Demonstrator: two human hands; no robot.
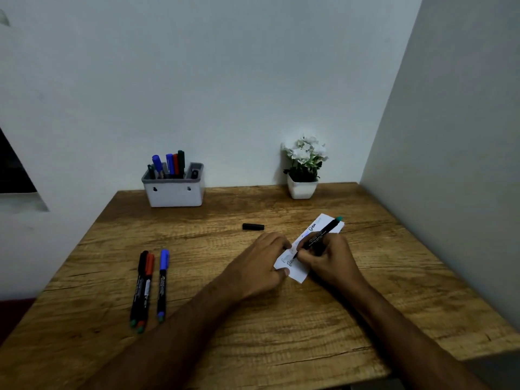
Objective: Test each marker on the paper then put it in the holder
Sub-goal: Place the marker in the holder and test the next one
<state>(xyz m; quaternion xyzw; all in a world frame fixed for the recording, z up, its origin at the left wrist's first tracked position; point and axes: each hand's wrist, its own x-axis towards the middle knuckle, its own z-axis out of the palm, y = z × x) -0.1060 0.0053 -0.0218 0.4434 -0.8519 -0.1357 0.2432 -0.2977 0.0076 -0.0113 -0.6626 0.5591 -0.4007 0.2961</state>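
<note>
We see the marker (320, 237) in the right hand (327, 258) — slim black barrel w/ white print along it and a teal-green end plug pointing up and away toward the far right. Cap is off; its tip is down on the paper (306, 249) near the slip's lower left end. The fingers are curled tight round the lower barrel in a writing grip. The paper is a narrow white strip lying diagonally on the table (253, 319), w/ scribbled test marks in dark and blue ink, some faint; we can't read them.

The left hand (259, 266) lies flat just beside it, fingers spread narrow and pressing the slip's left edge, thumb tip on the near corner; it holds nothing else.

A black cap (253, 226) lies on its side on the wood, a bit beyond the left hand, apart from the paper.

Near left: three capped markers side by side — black-capped marker (138, 285) touching the red-capped marker (147, 288), and the blue-capped marker (162, 285) just apart to their right.

At the back by the wall, the holder (173, 192) — white box, grey rim — has several markers upright, blue, red and dark green caps. Far right at the back, a white potted plant (303, 170) w/ pale flowers.
</note>
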